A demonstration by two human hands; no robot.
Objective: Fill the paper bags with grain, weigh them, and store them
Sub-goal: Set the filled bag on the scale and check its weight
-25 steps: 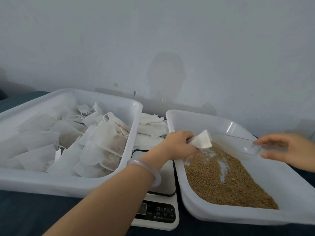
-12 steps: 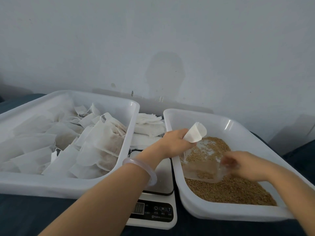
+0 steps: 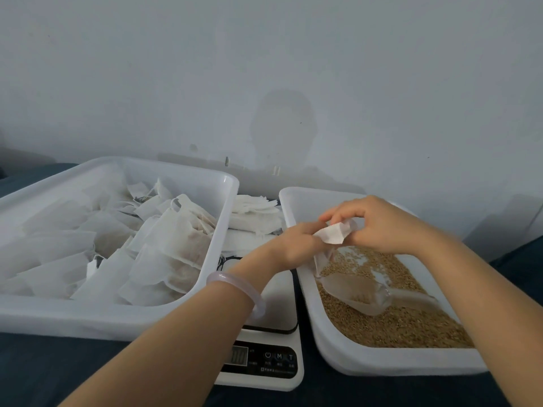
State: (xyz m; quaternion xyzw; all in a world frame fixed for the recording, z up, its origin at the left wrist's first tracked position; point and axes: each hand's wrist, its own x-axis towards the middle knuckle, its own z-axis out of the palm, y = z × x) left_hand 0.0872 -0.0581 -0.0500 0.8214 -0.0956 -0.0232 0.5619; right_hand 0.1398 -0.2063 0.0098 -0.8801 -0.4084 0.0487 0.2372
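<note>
bench: dark, and carries two white trays with the scale between them.
left tray: serves as the store. It is heaped with filled bags, brown showing through the paper, so many rounds look finished.
right tray: holds the grain in a shallow layer, with bare patches of the floor showing at the far end. It looks like enough for several more bags.
scale: nothing lies on the part of the plate that shows, though the left forearm hides some of it. The display is too dim to read. This bag is not yet weighed.
scoop: clear plastic, lying on the grain mid-tray, in neither hand. I cannot tell whether it is loaded.
empty bags: a flat stack behind the scale, between the trays, so more rounds are left.
left hand: reaches across over the scale, with its fingers pinching the bag's left side.
right hand: thumb and curled fingers pinch the bag's other edge.
bag: small, white, limp and seemingly empty. It is held between both hands above the far end of the right tray, over the grain. The hands are probably working its mouth open. For this bag, filling, weighing and storing all remain.
</note>
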